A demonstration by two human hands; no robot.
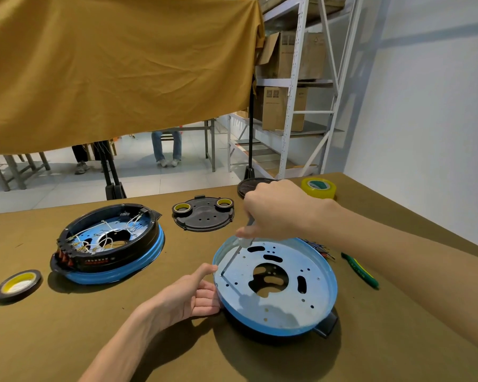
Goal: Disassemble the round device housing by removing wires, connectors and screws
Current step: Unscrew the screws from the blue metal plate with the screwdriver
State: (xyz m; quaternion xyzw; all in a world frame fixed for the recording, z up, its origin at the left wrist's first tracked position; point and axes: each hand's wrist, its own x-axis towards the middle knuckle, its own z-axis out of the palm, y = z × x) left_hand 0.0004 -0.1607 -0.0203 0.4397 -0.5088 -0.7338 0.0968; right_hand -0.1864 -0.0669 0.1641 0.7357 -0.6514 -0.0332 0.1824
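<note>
We work at a table covered in olive-brown cloth. The round blue-rimmed metal housing pan, perforated with holes and slots, lies near the right front of this surface. Our left hand grips its left rim, thumb on top of the edge and fingers curled beneath. Our right hand is closed around the handle of a screwdriver with a slim metal shaft, whose tip meets the pan floor just inside the left rim.

To the left sits a second blue housing with a black ring and white wires. Behind the two housings rests a black plastic plate carrying two small tape rolls. A dark-edged yellow tape roll lies at the left front, a larger yellow tape roll at the rear right, and a green tool to the right of the pan.

A mustard cloth hangs behind the table. White metal shelving holds cardboard boxes beside a pale wall.
</note>
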